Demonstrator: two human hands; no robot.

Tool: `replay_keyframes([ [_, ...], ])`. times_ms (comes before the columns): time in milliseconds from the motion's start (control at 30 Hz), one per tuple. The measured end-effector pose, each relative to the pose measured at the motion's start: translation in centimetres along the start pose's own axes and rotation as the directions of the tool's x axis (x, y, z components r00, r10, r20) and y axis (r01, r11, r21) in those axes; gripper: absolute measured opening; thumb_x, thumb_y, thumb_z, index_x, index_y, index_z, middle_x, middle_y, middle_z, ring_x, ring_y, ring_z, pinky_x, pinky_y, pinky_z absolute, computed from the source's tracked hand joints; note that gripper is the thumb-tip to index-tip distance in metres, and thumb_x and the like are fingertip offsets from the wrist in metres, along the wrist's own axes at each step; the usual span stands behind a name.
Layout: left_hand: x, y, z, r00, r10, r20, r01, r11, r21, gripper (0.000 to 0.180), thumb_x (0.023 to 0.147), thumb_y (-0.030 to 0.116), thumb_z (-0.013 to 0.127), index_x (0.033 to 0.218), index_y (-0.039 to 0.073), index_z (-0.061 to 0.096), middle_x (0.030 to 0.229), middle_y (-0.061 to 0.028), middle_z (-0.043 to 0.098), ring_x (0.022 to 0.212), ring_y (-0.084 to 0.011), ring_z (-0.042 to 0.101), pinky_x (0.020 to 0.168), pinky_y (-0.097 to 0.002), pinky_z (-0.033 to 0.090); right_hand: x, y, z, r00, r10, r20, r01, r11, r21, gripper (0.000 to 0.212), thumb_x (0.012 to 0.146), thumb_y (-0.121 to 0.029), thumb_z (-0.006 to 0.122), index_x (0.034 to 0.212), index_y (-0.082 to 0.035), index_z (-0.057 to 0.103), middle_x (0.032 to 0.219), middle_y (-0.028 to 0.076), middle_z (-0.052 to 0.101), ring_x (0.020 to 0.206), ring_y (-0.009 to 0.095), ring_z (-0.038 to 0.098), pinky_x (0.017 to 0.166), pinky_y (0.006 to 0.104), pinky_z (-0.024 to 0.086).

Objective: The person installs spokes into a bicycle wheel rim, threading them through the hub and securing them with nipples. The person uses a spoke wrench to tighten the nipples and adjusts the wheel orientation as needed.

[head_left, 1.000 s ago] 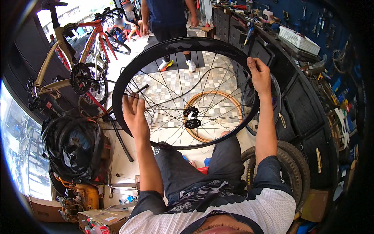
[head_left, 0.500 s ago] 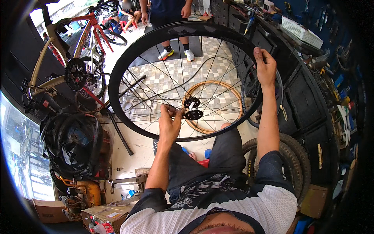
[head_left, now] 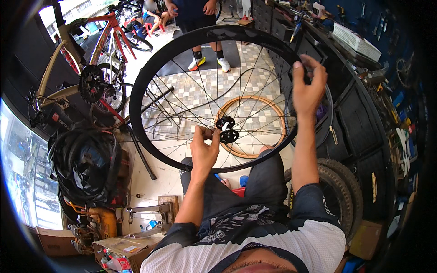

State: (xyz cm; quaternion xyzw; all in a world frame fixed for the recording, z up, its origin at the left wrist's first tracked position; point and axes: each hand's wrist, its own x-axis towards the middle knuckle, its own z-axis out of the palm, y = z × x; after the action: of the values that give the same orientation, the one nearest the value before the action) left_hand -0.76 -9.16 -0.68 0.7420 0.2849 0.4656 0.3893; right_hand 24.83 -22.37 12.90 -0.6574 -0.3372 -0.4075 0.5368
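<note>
Head view shows a black bicycle wheel (head_left: pixel 157 68) held upright over the person's lap, its hub (head_left: pixel 227 129) near the centre of the picture. Left hand (head_left: pixel 203 150) has its grip pinched together on the spokes just beside the hub, while the right hand (head_left: pixel 308 86) sits at the rim's right side with fingers spread apart, only loosely touching. A tan-walled tyre (head_left: pixel 273 113) lies on the tiled floor (head_left: pixel 195 91) behind the wheel.

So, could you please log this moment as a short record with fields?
Setting: bicycle workshop
Left hand: fingers pinching the spokes beside the black hub
Right hand: at the right side of the black wheel rim, fingers partly open
Behind wheel: tan-walled tyre on the tiled floor
Left side: red-and-tan bicycle
Far end: a person's legs
</note>
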Motion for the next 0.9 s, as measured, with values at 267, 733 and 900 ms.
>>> replay_keyframes([
  [267, 0.3, -0.5, 1.3, 0.997, 0.011, 0.071, -0.009, 1.000, -0.025, 0.035, 0.091, 0.009, 0.079, 0.111, 0.000, 0.051, 0.091, -0.0151, 0.074, 0.077, -0.0284, 0.069, 0.075, -0.0428, 0.052, -8.1, -10.2, 8.8, 0.861, -0.101, 0.499, -0.040, 0.964, 0.264, 0.030, 0.095, -0.034, 0.077, 0.107, -0.007, 0.070, 0.091, 0.010, 0.075, 0.071, 0.033, 0.074, 0.064, 0.0450, 0.058],
  [733, 2.1, 1.1, 0.8, 0.976, -0.043, 0.213, 0.056, 0.997, -0.054, 0.047, 0.094, -0.004, 0.064, 0.140, -0.001, 0.053, 0.099, -0.0127, 0.070, 0.079, -0.0143, 0.067, 0.073, -0.0291, 0.056, -5.5, -8.4, 9.3, 0.656, -0.019, 0.755, -0.193, 0.962, 0.192, 0.023, 0.094, -0.020, 0.068, 0.110, -0.005, 0.069, 0.088, 0.015, 0.077, 0.084, 0.037, 0.075, 0.077, 0.0479, 0.057],
  [900, 3.2, 0.2, 0.8, 0.951, -0.145, 0.274, 0.170, 0.983, -0.069, 0.032, 0.098, -0.002, 0.063, 0.129, -0.003, 0.062, 0.092, -0.0071, 0.070, 0.082, -0.0101, 0.064, 0.072, -0.0271, 0.054, -5.6, -7.5, 9.8, 0.719, -0.010, 0.695, -0.163, 0.970, 0.183, 0.023, 0.095, -0.017, 0.066, 0.114, -0.004, 0.070, 0.095, 0.017, 0.078, 0.090, 0.036, 0.076, 0.081, 0.0442, 0.057],
])
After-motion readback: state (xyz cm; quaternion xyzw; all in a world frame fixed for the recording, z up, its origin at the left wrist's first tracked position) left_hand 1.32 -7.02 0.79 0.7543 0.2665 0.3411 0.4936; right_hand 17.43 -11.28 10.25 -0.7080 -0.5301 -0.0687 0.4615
